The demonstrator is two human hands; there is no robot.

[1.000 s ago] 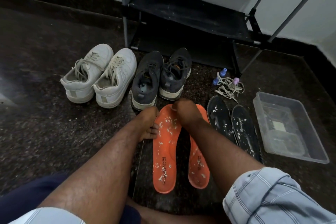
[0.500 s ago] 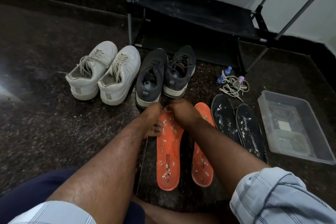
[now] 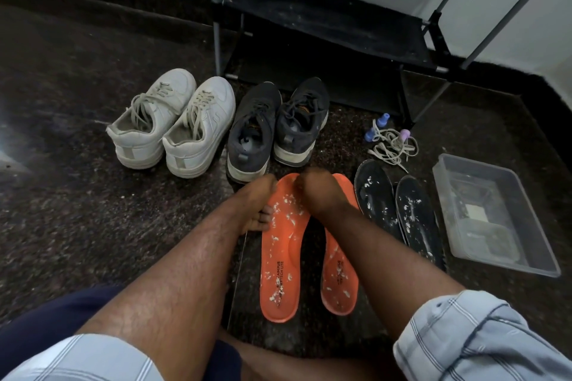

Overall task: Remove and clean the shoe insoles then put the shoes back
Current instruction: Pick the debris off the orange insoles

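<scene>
Shoes stand in a row at the far side of the floor (image 3: 77, 210): the white pair (image 3: 173, 120) on the left, the dark pair (image 3: 278, 124) just to its right, all with toes pointing away toward the shoe rack (image 3: 325, 25). Nearer the person, the left hand (image 3: 255, 204) rests at the toe end of the left orange insole (image 3: 283, 257), its fingers (image 3: 263, 219) curled loosely against the insole's left edge; whether they pinch that edge or only touch it cannot be told from this angle. The right hand (image 3: 318, 192) lies just beside it, knuckles up over the toe end of the right orange insole (image 3: 339, 281), fingers tucked under and hidden, so its grip cannot be told either. Both orange insoles lie flat, speckled with white bits, long axes running from the hands back toward the person, heels nearest the body. To their right lie two black insoles (image 3: 399, 210), similarly speckled, then loose laces (image 3: 391, 145) and a clear plastic tub (image 3: 495, 213). Each hand is nearest its own orange insole, and judging by this, lifting would start from the toe ends.
</scene>
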